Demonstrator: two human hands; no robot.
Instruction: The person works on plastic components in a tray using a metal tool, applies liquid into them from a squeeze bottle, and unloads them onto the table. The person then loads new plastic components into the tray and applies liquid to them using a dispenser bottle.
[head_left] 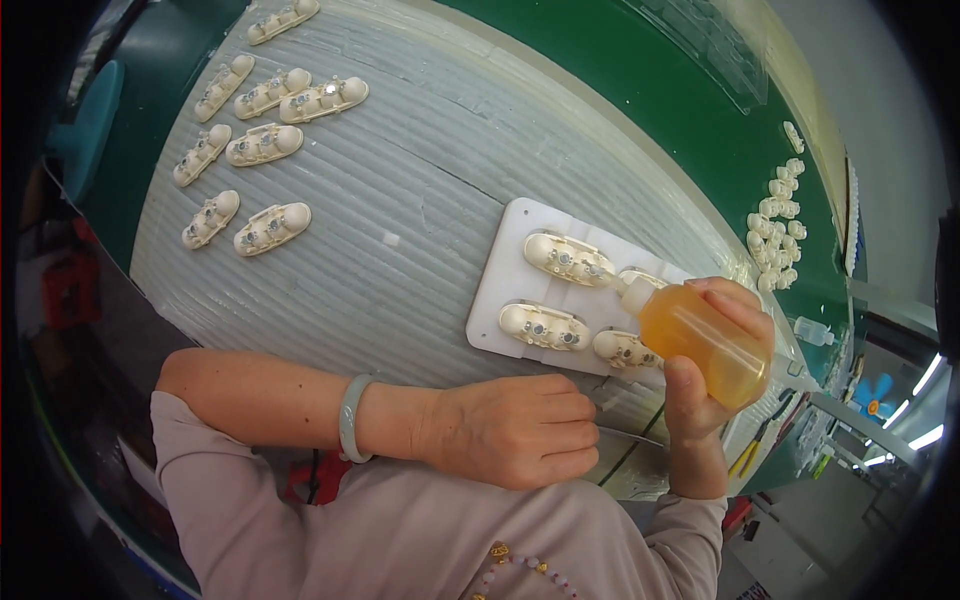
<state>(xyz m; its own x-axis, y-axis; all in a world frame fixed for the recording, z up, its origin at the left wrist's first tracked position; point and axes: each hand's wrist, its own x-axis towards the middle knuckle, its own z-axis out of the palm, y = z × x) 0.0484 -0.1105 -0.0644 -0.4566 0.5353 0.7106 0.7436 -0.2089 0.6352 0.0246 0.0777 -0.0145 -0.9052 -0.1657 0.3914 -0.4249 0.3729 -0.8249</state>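
Observation:
My right hand (715, 385) grips a small plastic bottle of amber liquid (695, 340), tilted with its white nozzle pointing left over a cream oval plastic part (628, 348). That part lies with three similar ones (568, 258) on a white rectangular board (505, 270). My left hand (520, 430) rests closed in a fist on the ribbed mat near the board's front edge, and a thin metal tool (630, 435) sticks out from it to the right. A pale green bangle (352, 418) sits on my left wrist.
Several more cream oval parts (265, 145) lie in rows at the far left of the white ribbed mat (400, 170). A pile of small white pieces (775, 225) sits on the green table at right, near a clear tray (720, 50). Yellow-handled pliers (752, 448) lie at the right edge.

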